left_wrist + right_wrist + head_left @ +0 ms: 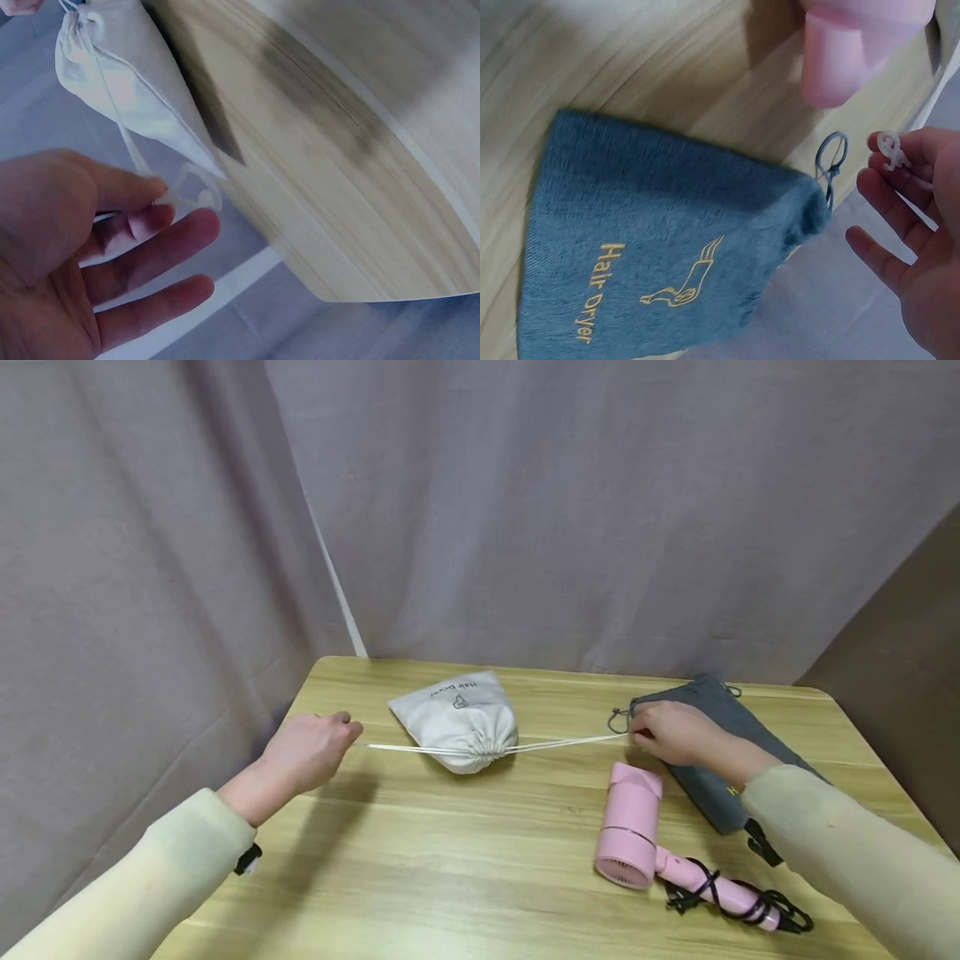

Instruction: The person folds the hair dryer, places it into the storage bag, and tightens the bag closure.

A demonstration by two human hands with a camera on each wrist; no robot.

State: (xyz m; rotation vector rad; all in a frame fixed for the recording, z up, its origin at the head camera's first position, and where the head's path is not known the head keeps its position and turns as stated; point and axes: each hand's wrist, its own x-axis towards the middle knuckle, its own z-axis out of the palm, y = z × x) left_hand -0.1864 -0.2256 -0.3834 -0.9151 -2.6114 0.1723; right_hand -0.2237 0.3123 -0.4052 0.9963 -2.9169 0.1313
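Note:
A white drawstring pouch (468, 714) printed "Hair Dryer" lies on the wooden table, its mouth gathered tight. White drawstrings (566, 743) run taut from the mouth to both sides. My left hand (311, 749) pinches the left string end between thumb and index finger; in the left wrist view a looped end (196, 191) sticks out past the fingertips. On the other side my right hand (671, 732) pinches the right string's knotted end (891, 148). Below that hand lies a blue-grey drawstring pouch (652, 225) with yellow "Hair Dryer" lettering.
A pink hair dryer (630, 827) lies at the right front of the table (420, 877), a black cord (720, 893) wound about its handle. Grey curtains (525, 510) hang behind the table and along its sides.

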